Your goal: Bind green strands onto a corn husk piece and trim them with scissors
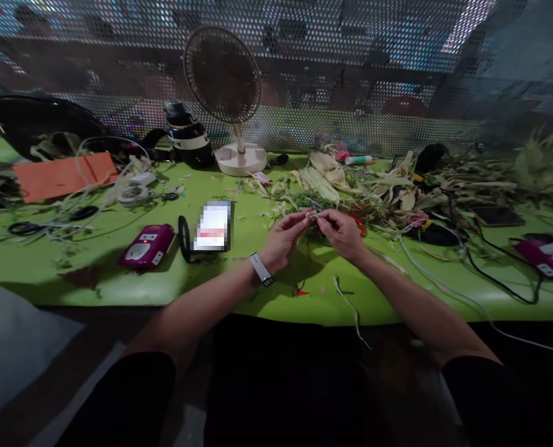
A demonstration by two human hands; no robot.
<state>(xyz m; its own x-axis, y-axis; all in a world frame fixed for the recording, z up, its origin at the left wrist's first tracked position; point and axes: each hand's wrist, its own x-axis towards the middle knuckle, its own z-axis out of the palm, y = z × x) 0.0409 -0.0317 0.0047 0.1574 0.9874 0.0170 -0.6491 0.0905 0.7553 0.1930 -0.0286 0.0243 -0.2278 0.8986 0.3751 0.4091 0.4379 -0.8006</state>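
Both my hands meet above the middle of the green table (164, 282). My left hand (283, 239), with a white watch on its wrist, pinches its fingertips together on a small piece I cannot make out. My right hand (342, 233) pinches the same spot from the other side, fingers closed. Just behind the hands lies a heap of dry corn husks and green leaves (350, 186). Red-handled scissors (360, 225) peek out beside my right hand. A thin husk strip (348, 304) hangs over the table's front edge.
A small desk fan (227, 93) stands at the back. A phone (212, 226) and a magenta device (146, 246) lie to the left, with black scissors (34, 228), white cables and an orange sheet (64, 175). Black cables and another magenta device (544, 261) lie right. Perforated screen behind.
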